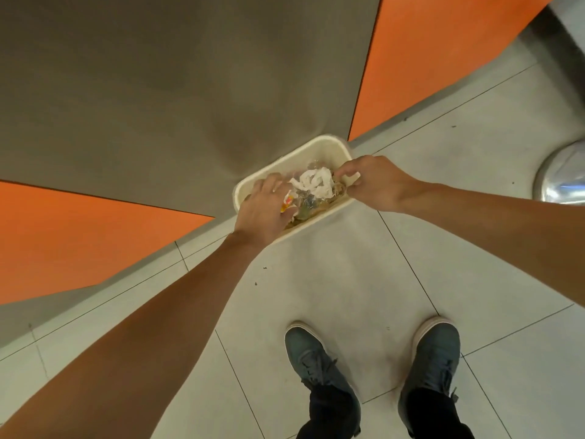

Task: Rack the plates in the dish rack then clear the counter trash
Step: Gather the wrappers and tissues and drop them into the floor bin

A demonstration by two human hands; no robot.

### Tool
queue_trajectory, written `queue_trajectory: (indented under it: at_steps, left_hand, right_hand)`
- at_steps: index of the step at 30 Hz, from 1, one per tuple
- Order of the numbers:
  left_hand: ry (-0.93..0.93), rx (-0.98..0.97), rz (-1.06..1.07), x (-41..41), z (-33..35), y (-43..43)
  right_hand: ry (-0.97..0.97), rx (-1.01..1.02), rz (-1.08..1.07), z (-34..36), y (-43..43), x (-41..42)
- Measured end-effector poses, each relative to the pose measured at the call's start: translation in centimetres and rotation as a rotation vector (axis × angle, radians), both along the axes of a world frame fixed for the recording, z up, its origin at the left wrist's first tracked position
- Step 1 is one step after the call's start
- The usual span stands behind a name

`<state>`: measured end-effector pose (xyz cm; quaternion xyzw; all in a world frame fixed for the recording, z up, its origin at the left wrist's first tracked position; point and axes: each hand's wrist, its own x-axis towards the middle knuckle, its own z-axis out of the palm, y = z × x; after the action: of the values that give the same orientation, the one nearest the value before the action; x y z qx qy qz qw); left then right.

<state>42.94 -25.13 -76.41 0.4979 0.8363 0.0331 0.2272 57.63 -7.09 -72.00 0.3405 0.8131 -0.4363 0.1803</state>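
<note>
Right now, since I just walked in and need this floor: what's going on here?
A person stands over a cream bin on the floor. Their left hand grips the trash in it, crumpled white paper and clear plastic. The right hand seems to pinch the bin's rim. The trash is in the bin, not yet released.

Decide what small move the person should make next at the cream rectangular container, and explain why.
Probably loosen the grip of the left hand and lift it away: it holds crumpled clear plastic and an orange-yellow wrapper already inside the cream rectangular container, beside the crumpled white paper, while the right hand seems to pinch the rim, steadying it.
</note>
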Motion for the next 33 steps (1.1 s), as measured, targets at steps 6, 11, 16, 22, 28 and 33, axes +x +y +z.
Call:
queue_trajectory:
  at_steps: [6, 11, 16, 22, 28, 33]
  left_hand:
    - [-0.204, 0.049, 0.088, 2.0, 1.9, -0.1]
    - [-0.36, 0.222, 0.213, 4.2, 6.6, -0.2]
    - [-0.309, 0.307, 0.171, 5.7, 14.2, 0.8]
    - [-0.363, 0.345, 0.223, 9.7, 25.4, 3.3]
    - [-0.392, 0.393, 0.343, 13.7, 37.5, 6.5]
    - [-0.435, 0.408, 0.439, 17.4, 47.1, 7.5]
  right_hand:
    - [0.036, -0.011, -0.008, 2.1, -0.6, 1.2]
    - [0.082, -0.031, 0.001, 5.1, -1.8, 3.6]
    - [0.167, -0.03, 0.001, 11.4, -2.3, 5.7]
    - [0.244, -0.004, -0.049, 22.4, -1.0, 9.4]
    - [0.238, -0.024, -0.097, 33.7, 1.0, 11.6]
    - [0.259, -0.064, -0.152, 42.7, 1.5, 14.1]
